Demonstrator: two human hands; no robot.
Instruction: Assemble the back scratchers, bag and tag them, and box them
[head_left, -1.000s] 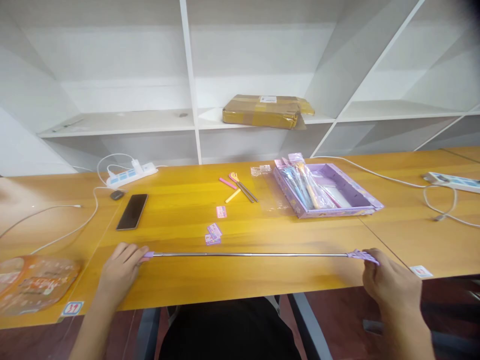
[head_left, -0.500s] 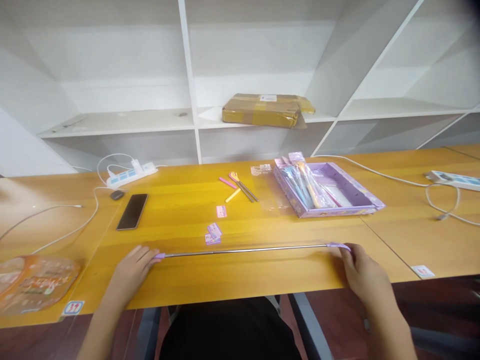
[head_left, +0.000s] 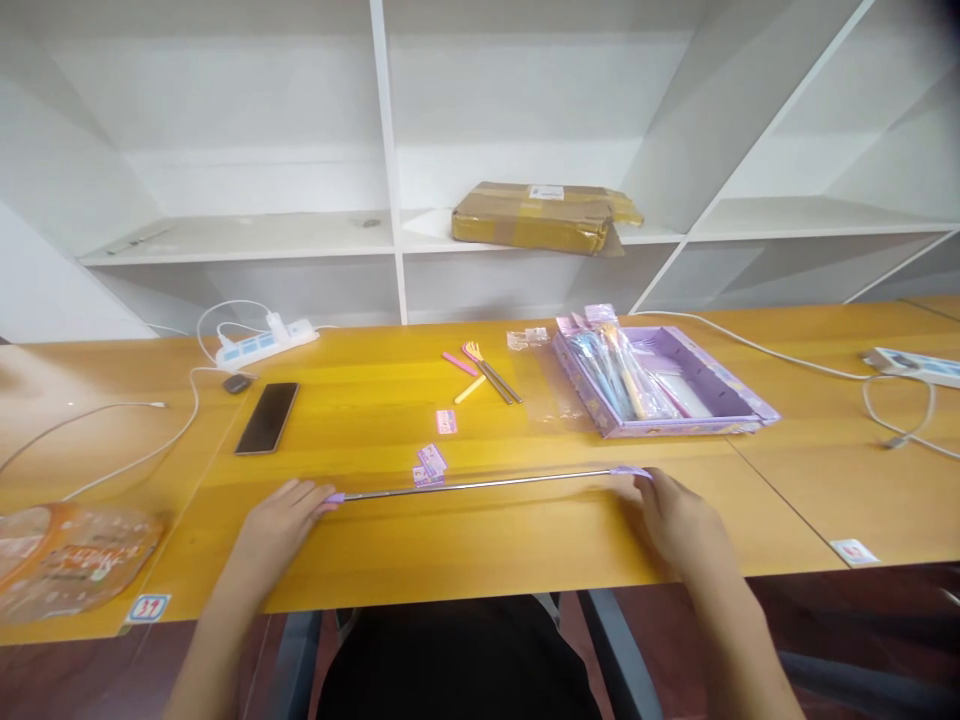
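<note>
A telescopic back scratcher (head_left: 480,485) with a thin metal rod and purple ends stretches between my hands above the table's front part. My left hand (head_left: 289,515) is closed around the purple handle at its left end. At the other end, my right hand (head_left: 679,520) pinches the purple claw head, and its fingers partly cover the claw. Just behind the rod lie small purple-pink cards (head_left: 430,465), and a single pink card (head_left: 446,421) is farther back. Beyond them are scratcher parts with a yellow claw (head_left: 474,352), a pink stick (head_left: 459,364) and a yellow stick (head_left: 470,389).
A purple box (head_left: 690,427) holds several bagged scratchers at the right, beside clear wrappers (head_left: 529,338). On the left are a phone (head_left: 268,418), a power strip (head_left: 266,345) and an orange-printed plastic bag (head_left: 90,560). A taped carton (head_left: 536,217) sits on the shelf.
My right hand has moved left toward my left hand, and the scratcher's rod between them is shorter. My left hand has shifted slightly right. The camera view has moved a little.
</note>
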